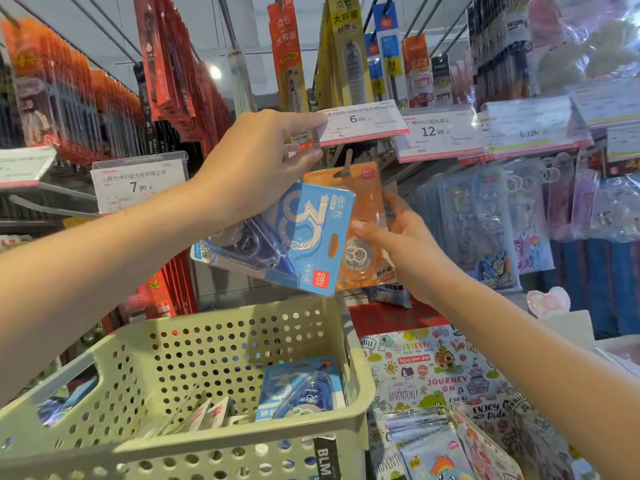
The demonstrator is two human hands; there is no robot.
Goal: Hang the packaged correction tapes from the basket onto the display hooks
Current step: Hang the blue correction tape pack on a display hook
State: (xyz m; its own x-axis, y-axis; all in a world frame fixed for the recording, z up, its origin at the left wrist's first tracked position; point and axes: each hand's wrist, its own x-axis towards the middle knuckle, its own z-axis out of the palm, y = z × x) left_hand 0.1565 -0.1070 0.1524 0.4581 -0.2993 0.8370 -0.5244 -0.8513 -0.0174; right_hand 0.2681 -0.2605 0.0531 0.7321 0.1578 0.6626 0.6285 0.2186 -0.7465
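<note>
So closest to the camera, down at 7 o'clock, sits the beige perforated basket, and it's got a blue packaged correction tape leaning inside against its right wall, plus a few white-and-red packs lying lower down to its left. Plenty of open room left in the basket around them. At 5 o'clock, right beside the basket's rim, there's a stack of cartoon-print notebooks.

Moving up to the middle: the right hand comes in from 4 o'clock with its fingers curled around the right edge of an orange correction tape pack, which already hangs on a display hook. The left hand reaches in from 9 o'clock, thumb and fingertips pinching the left end of the 6.00 price tag. A second blue correction tape pack sits tilted just under that palm, overlapping the orange one; can't tell exactly what's gripping it.

Further back at 12 o'clock, rows of hanging pen packs crowd the upper hooks, with only narrow gaps between the rows.
</note>
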